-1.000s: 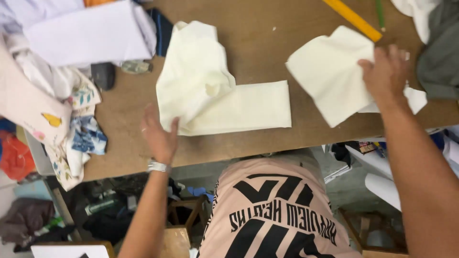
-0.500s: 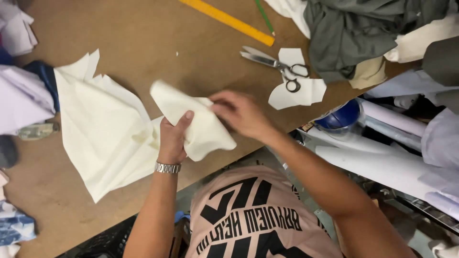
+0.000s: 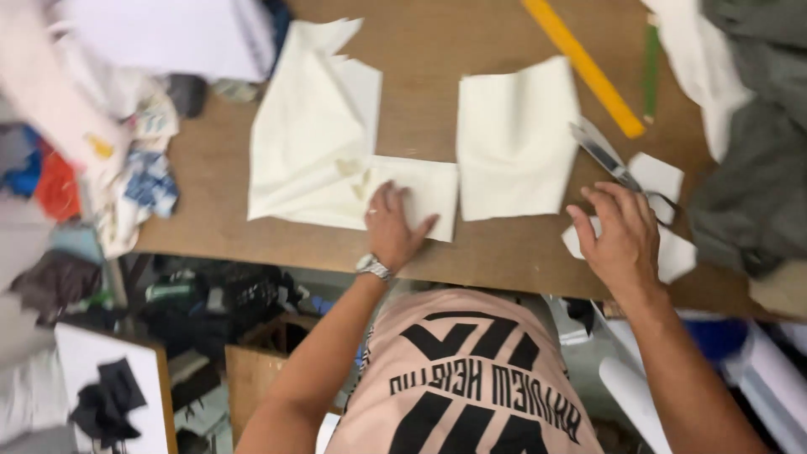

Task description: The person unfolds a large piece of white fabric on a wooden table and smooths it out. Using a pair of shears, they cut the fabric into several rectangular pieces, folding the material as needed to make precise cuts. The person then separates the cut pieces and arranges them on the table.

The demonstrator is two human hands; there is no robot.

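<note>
The left hand is pressed flat, fingers spread, on the folded cream fabric piece near the front edge of the brown tabletop; the right hand, loosely curled and empty, is set on the metal scissors, whose blades are angled toward the far edge

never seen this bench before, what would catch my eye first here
Two cream fabric pieces on the brown table: a large creased piece with the left hand flat on its lower edge, and a smaller piece beside it. The right hand rests over scissors; a yellow ruler lies above.
</note>
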